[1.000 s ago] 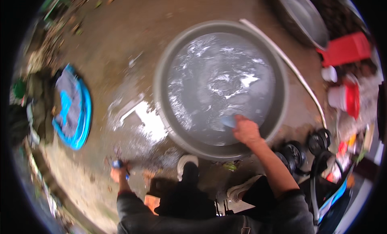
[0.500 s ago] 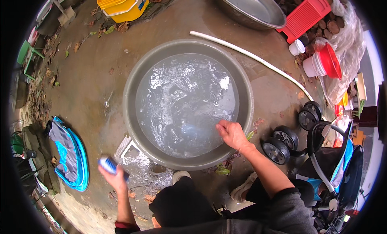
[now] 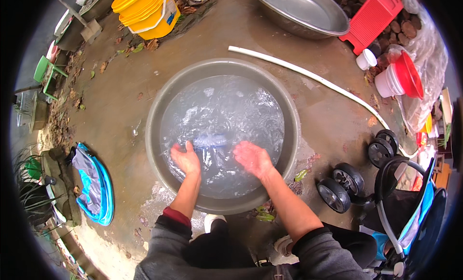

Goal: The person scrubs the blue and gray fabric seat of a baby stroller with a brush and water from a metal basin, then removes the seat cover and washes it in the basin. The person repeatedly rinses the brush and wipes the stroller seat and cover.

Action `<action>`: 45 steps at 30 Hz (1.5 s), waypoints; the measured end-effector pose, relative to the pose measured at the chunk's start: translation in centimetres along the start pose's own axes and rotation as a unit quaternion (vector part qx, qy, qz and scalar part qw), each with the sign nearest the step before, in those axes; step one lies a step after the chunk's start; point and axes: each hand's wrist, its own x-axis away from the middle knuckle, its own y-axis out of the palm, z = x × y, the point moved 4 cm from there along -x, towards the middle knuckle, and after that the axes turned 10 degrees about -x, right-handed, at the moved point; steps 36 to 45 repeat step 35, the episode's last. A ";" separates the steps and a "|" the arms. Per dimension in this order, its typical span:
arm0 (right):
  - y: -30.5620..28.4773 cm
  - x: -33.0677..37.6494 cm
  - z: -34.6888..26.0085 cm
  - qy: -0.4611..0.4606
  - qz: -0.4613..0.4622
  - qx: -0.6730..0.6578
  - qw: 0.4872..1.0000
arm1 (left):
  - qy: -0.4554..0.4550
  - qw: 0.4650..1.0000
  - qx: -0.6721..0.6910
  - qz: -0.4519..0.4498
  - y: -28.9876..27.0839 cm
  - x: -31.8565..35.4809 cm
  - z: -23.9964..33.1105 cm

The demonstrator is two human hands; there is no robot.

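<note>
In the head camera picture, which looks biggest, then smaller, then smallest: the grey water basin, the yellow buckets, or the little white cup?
1. Grey water basin, biggest by far.
2. Yellow buckets.
3. White cup, smallest.
The fisheye shrinks things near the rim, but the gaps look clear.

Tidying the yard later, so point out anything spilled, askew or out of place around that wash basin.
Water has spilled onto the brown ground beside the large round grey basin of water, leaving a wet patch near its lower left rim. A long white plastic pipe lies loose across the ground behind it. Nothing looks damaged.

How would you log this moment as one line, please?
left hand: in water, open | right hand: in water, open | grey basin: full | bluish item: submerged between hands
</note>
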 end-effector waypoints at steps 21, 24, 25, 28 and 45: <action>2.8 2.4 5.6 0.145 0.105 -0.210 0.961 | -0.365 0.738 0.471 -0.318 3.8 11.8 4.9; 6.7 7.6 2.7 0.166 -0.198 -0.231 0.938 | -0.307 0.721 0.473 -0.402 -1.3 13.1 9.1; 8.4 9.6 1.4 0.187 -0.190 -0.206 0.941 | -0.075 0.902 0.260 -0.337 -3.9 12.6 10.9; 14.6 15.1 -3.8 0.137 -0.050 -0.128 0.981 | 0.326 0.889 -0.203 -0.251 -11.1 11.8 16.3; 14.8 32.6 -30.5 0.023 -0.358 -0.013 0.933 | 0.346 0.675 -0.610 -0.230 -29.4 2.4 20.2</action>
